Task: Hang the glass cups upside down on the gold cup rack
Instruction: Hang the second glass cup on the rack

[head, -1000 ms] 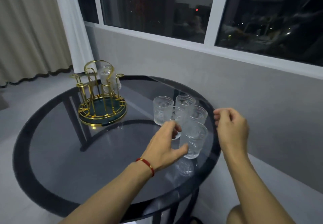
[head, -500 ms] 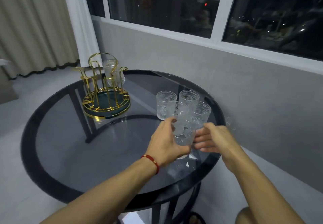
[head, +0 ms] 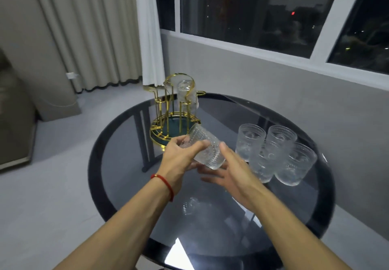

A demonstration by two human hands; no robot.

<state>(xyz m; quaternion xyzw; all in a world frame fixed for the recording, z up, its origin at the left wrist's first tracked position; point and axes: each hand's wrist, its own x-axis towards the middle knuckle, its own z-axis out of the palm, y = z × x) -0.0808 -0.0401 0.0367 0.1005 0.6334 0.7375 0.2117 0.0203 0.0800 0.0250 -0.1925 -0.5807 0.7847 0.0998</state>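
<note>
A clear ribbed glass cup (head: pixel 207 150) is held tilted on its side above the round dark glass table (head: pixel 126 164). My left hand (head: pixel 181 158) grips it from the left, and my right hand (head: pixel 229 170) supports it from below and the right. Just beyond it stands the gold cup rack (head: pixel 166 118) with one cup (head: pixel 186 97) hanging upside down on it. Several more upright glass cups (head: pixel 271 154) cluster on the table to the right.
A grey wall and dark window run close behind the table on the right. Curtains hang at the back left over grey floor. The table's edge lies near my forearms.
The cup has been lifted out of the cluster and carried left toward the rack, turning onto its side. My right hand has joined my left on it.
</note>
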